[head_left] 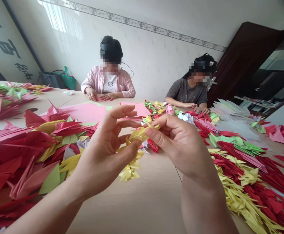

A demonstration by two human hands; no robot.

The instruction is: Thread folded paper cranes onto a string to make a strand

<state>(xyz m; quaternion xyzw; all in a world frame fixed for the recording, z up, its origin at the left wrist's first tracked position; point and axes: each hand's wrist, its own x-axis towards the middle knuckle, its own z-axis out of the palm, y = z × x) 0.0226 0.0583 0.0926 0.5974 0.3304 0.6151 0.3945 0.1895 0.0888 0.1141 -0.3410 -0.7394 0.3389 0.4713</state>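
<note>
A string of small yellow folded paper pieces (pixel 132 162) hangs between my hands above the light wooden table (pixel 142 198). My left hand (pixel 105 152) pinches the string near its middle with thumb and fingers. My right hand (pixel 178 143) grips the upper end of the same string between thumb and forefinger. The lower end dangles just above the tabletop.
Heaps of red, pink, yellow and green folded paper (pixel 22 152) lie at my left, and rows of them (pixel 249 175) at my right. Pink paper sheets (pixel 88 112) lie further back. Two people (pixel 109 81) (pixel 190 89) sit across the table, hands on it. A dark door (pixel 244 55) stands at the right.
</note>
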